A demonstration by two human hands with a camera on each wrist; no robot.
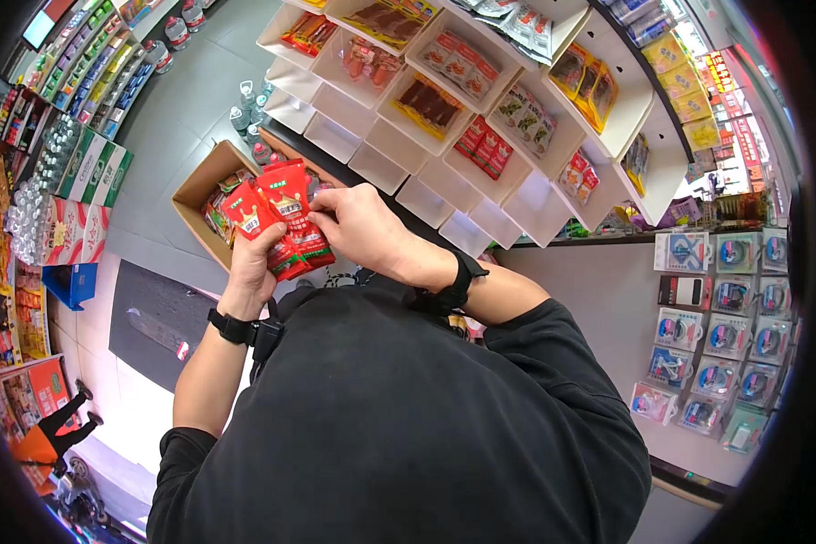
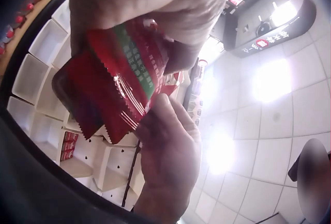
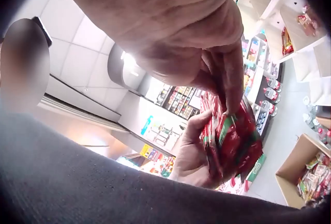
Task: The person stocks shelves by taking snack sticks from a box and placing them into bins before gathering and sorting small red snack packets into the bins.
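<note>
In the head view several red snack packets (image 1: pixel 288 204) with green bands and a crown print are fanned out in front of the chest. My left hand (image 1: pixel 256 258) grips them from below, its thumb across the front. Coming from the other side, my right hand (image 1: pixel 372 231) pinches the packets' upper right edge between thumb and fingertips. The left wrist view shows the packets (image 2: pixel 121 79) close up, serrated ends hanging down, with the right hand (image 2: pixel 173 157) at their edge. From the right wrist, the bunch (image 3: pixel 235 144) rests against the left palm.
An open cardboard box (image 1: pixel 199 231) of assorted snack packs stands beyond the hands. White tiered bins (image 1: pixel 499 204) rise ahead, some with jerky packs (image 1: pixel 428 107) or red packets (image 1: pixel 485 147). Water bottles (image 1: pixel 177 34) stand on the floor; packaged cables (image 1: pixel 725 340) hang at right.
</note>
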